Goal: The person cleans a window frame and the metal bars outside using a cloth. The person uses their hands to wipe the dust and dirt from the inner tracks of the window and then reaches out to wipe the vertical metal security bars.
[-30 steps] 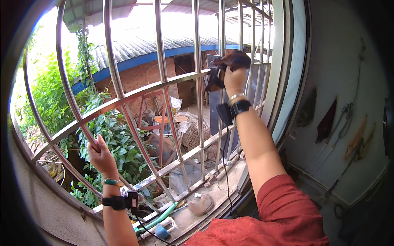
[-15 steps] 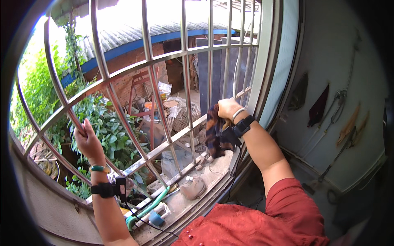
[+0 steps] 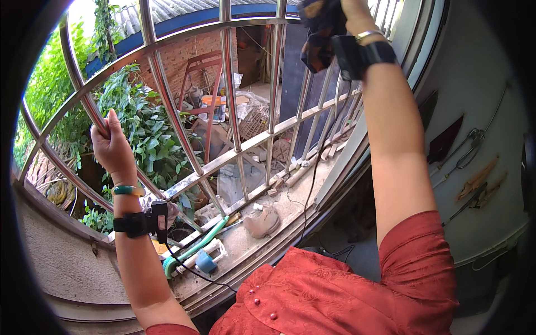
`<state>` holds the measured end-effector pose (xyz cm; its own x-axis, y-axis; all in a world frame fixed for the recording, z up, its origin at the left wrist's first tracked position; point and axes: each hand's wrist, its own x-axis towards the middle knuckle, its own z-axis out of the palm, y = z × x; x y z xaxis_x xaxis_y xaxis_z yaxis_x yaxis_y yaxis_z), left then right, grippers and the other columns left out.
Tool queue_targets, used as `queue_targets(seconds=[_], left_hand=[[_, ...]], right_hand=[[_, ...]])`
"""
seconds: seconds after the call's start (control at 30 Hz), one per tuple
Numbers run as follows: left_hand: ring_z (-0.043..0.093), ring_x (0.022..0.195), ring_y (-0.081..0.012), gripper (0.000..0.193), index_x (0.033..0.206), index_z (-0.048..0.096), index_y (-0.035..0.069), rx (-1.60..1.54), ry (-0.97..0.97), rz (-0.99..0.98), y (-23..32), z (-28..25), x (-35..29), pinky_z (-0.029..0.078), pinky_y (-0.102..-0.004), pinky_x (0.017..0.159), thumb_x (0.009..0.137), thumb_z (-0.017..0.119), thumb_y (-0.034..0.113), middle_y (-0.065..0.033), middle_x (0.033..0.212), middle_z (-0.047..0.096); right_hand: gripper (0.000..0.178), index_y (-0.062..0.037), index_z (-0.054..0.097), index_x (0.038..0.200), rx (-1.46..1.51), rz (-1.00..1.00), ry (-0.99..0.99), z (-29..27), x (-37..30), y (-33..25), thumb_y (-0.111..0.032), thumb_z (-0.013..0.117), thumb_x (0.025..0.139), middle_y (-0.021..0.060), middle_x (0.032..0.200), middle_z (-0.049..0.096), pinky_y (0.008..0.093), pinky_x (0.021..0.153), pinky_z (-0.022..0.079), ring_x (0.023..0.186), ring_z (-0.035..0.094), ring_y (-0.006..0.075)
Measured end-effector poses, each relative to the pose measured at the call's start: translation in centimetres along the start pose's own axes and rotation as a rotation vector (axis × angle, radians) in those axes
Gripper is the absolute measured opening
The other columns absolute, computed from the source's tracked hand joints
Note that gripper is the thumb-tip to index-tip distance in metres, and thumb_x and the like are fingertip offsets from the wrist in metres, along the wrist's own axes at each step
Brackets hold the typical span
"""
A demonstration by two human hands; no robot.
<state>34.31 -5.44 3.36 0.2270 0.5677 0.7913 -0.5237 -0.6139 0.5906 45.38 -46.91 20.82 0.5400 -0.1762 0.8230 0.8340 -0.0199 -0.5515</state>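
My left hand [image 3: 113, 146] is closed around an upright metal bar [image 3: 91, 109] on the left side of the window grille. High up toward the right, my right hand [image 3: 357, 15] holds a bunched dark cloth [image 3: 318, 49] with brownish patches. The cloth lies against the grille near its upper crossbar [image 3: 187, 32], and its lower end hangs down. Part of my right hand is cut off by the top edge of the picture, and its fingers are mostly hidden. Each wrist carries a black strap with a small box.
On the dusty sill [image 3: 296, 215] lie a green hose [image 3: 209, 239], a blue cap-like piece [image 3: 205, 262] and a brown lump [image 3: 262, 222]. Black cables run from both wrist boxes. Leafy plants [image 3: 148, 120] and clutter stand beyond the bars. Tools hang on the right wall [image 3: 491, 134].
My right hand has risen with the cloth from the grille's lower right to its upper part, the arm now stretched out. The left hand keeps hold of its bar. The view has shifted slightly.
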Motion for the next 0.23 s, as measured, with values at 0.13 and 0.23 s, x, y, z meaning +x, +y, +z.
queue_targets(seconds=[0.13,0.23], left_hand=[[0.035,0.05,-0.0041,0.03,0.067,0.049,0.007,-0.036,0.002,0.016,0.5,0.8,-0.3,0.031,-0.0197,0.045,0.084,0.061,0.029,0.0048,0.056,0.041],[0.035,0.05,-0.0041,0.03,0.067,0.049,0.006,0.006,0.032,0.026,0.3,0.7,-0.4,0.032,-0.0192,0.046,0.083,0.061,0.029,0.0046,0.056,0.042]], right_hand=[[0.053,-0.0035,0.053,0.106,-0.72,-0.194,0.15,-1.0,2.9,5.6,-0.031,0.072,0.066,0.0134,0.101,0.058,0.0328,0.083,0.042,0.092,0.055,0.0268],[0.044,-0.006,0.053,0.107,-0.546,-0.312,0.293,-0.9,2.0,9.7,-0.025,0.069,0.071,0.0129,0.101,0.059,0.0325,0.083,0.043,0.092,0.056,0.031]])
